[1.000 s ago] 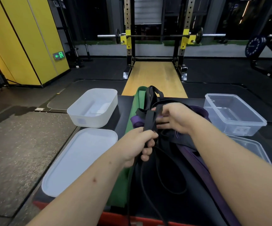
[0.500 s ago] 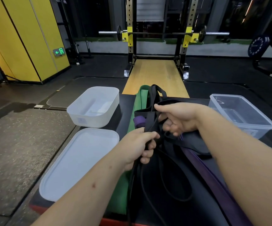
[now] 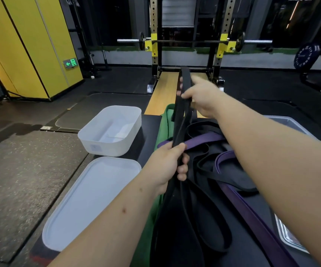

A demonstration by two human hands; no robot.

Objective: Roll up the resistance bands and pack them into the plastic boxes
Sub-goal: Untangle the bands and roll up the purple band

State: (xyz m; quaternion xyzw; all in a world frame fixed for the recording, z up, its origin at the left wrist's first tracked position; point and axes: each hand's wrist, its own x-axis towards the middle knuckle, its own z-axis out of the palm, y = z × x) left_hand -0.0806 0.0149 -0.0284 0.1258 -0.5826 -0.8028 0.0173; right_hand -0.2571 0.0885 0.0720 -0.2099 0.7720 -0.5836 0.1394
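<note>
Above the band pile, black band point(image 3: 181, 120) taut between left hand point(image 3: 168, 166) and blurred, seemingly clenched right hand point(image 3: 204, 97), both grips grasping it.

The right hand point(image 3: 202, 97) has been raised toward twelve o'clock, and the black band point(image 3: 181, 120) has been drawn taut (gripped below by the left hand point(image 3: 167, 166)), lifted off the pile.

A squat rack point(image 3: 189, 45) stands ahead, a barbell point(image 3: 194, 41) across it. A wooden platform point(image 3: 165, 93) lies at its foot. Left of the rack are a yellow wall point(image 3: 26, 45) and a green exit sign point(image 3: 70, 63).
</note>
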